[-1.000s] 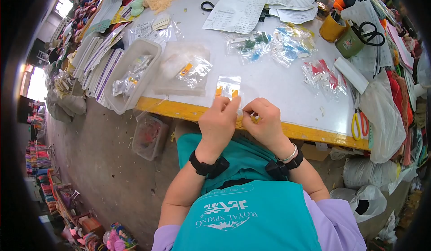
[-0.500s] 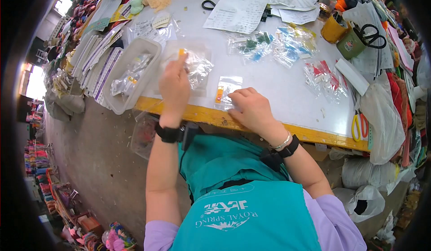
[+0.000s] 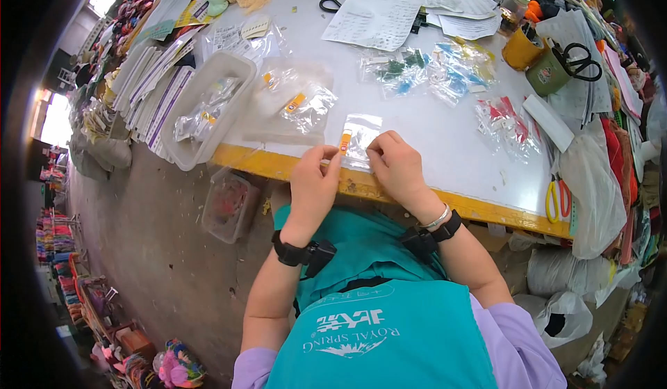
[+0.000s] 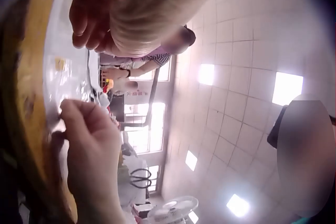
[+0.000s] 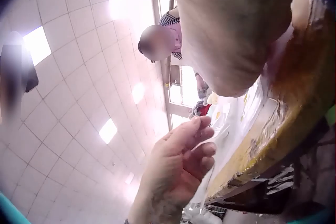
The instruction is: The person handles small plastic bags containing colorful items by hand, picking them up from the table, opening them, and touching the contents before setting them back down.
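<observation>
A small clear zip bag with an orange-labelled piece point(image 3: 345, 141) inside its left part lies near the yellow table edge. The left hand point(image 3: 313, 187) is at the bag's lower left corner, fingers loosely bent; in the right wrist view this left hand point(image 5: 176, 169) shows no object in its fingers. On the other side, the right hand point(image 3: 404, 175) pinches the bag's right edge between thumb and index finger; the left wrist view shows this right hand point(image 4: 92, 137) beside the clear plastic. Two orange-labelled packets point(image 3: 295, 102) rest on a flat translucent container left of the bag.
A translucent bin point(image 3: 238, 104) of packets stands at left beside stacked cards. Bags with green pieces point(image 3: 396, 70) and red pieces point(image 3: 511, 119) lie behind and right. Papers, a green cup point(image 3: 545, 73) with black scissors, and red-yellow scissors point(image 3: 558, 198) are farther out.
The left hand moved to the flat container and back to the bag. A second orange-labelled packet now lies on that container. The right hand stayed by the bag and now pinches its right edge.
</observation>
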`<state>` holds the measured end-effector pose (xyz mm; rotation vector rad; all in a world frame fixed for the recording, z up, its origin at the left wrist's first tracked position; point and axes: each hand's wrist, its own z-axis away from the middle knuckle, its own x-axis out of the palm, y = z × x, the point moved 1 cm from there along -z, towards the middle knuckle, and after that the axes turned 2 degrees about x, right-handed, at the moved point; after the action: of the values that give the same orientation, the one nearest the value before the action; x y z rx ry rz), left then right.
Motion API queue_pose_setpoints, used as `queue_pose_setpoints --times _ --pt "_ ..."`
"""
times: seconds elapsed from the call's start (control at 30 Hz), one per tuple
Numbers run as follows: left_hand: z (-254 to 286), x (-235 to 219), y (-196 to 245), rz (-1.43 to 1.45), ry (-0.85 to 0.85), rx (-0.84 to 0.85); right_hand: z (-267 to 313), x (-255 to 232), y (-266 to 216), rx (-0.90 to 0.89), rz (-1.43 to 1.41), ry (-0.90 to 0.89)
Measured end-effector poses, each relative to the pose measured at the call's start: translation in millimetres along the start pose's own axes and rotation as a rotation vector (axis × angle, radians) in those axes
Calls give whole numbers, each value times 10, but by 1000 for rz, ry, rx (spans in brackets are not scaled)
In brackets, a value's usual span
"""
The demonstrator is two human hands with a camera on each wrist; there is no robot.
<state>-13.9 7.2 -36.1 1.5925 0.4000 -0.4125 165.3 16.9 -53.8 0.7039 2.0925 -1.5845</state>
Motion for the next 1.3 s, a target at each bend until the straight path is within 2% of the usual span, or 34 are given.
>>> queue_pose_setpoints --times 0.1,0.17,0.2,0.27,0.37,0.47,0.57,0.67,0.73,0.8,0.9,0.97,1.03,1.07,1.17,1.2,1.3 --pt "-5 85 -29 -347 104 148 45 -79 -1 50 -23 2" --pt "-68 128 -25 -585 144 240 91 -63 36 -65 34 32" --pt "-89 147 6 -582 107 196 95 -67 32 -121 63 51" --pt "-119 206 83 -570 25 117 121 -98 18 -101 63 12" --pt "-163 262 11 -498 30 212 172 -159 12 -51 -1 10" --pt "-207 314 4 -121 -77 98 211 -243 10 2 -93 56" --pt "-211 323 58 35 -186 48 251 -324 24 23 -128 109" --pt "-294 347 26 7 -256 41 273 -369 68 71 -145 133" --pt "-359 363 46 -175 2 461 277 -398 88 103 -152 122" --pt "-370 337 107 -166 96 566 282 -430 91 124 -154 97" --pt "-268 237 245 67 -74 285 263 -474 -23 -11 -166 260" --pt "-225 173 317 138 -248 148 144 -546 -244 -95 -29 517" --pt "-187 91 393 96 -435 86 111 -536 -272 -44 -175 515" --pt "-168 67 417 76 -528 55 131 -500 -195 52 -385 381" --pt "-123 68 465 132 -559 19 185 -488 53 297 -795 10" --pt "-108 98 449 257 -528 4 187 -497 83 371 -893 -109" --pt "-30 232 354 576 -455 -79 208 -469 51 330 -961 108"
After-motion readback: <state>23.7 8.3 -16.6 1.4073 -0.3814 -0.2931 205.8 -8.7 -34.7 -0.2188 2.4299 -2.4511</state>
